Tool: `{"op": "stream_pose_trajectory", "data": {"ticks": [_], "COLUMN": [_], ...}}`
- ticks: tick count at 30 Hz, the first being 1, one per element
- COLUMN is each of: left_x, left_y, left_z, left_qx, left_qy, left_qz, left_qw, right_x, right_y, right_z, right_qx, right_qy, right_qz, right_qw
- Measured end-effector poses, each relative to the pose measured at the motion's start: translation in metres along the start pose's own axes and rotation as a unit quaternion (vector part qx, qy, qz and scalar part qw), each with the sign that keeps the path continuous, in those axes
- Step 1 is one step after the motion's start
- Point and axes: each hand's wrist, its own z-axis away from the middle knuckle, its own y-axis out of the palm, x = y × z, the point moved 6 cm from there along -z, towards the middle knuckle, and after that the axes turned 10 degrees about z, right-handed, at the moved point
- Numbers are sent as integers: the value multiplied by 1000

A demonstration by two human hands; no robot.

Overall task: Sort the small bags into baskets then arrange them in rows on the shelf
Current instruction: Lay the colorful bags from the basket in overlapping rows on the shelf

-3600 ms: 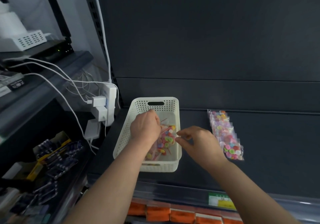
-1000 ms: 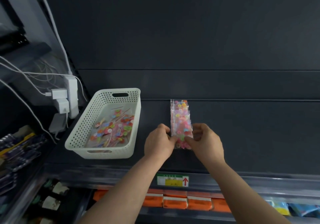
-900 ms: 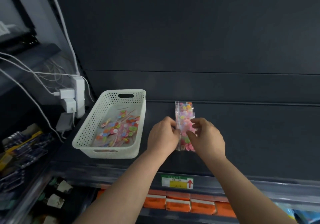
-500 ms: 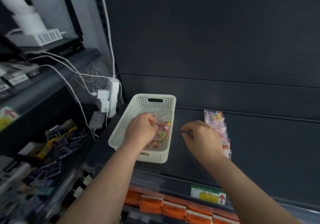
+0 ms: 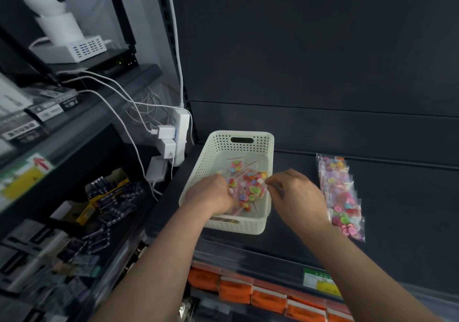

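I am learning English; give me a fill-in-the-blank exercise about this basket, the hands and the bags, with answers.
1. The white perforated plastic basket stands on the dark ____.
2. The left hand is not outside the basket but ____ it.
3. The row of small clear bags of colourful pieces lies to the ____ of the basket.
4. The packets on the lower level are ____.
Answers: shelf; inside; right; orange.

Left hand (image 5: 213, 195), right hand (image 5: 295, 197) — off the row (image 5: 340, 192), back at the basket (image 5: 233, 227).
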Motion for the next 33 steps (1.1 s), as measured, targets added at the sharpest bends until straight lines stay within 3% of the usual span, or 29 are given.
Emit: {"op": "stream_pose_trajectory", "data": {"ticks": [4,7,11,13,16,20,28,33], "left_x": [-10,-22,-55,-72,-92,-112,-140,-135], "left_y": [-14,-17,-5,6,25,52,92,114], "left_z": [0,2,8,10,13,12,20,28], "left_qx": [-70,-44,34,60,77,51,-8,-11], "left_qy": [52,48,75,85,85,76,144,154], "left_qz": [176,396,549,578,568,493,331,254], "left_qw": [981,916,832,809,815,865,932,955], "right_x": [-5,-16,-31,-40,-56,-91,-140,-157], "right_y": [0,-1,2,-2,-9,-21,-36,-31], "right_z": [1,1,5,10,18,31,58,72], "right_qx": [14,29,90,107,102,55,50,79], "right_qy": [21,73,174,215,239,269,287,287], "right_qz": [-39,-151,-387,-471,-527,-542,-408,-331], "right_qw": [999,985,901,849,809,794,865,895]}}
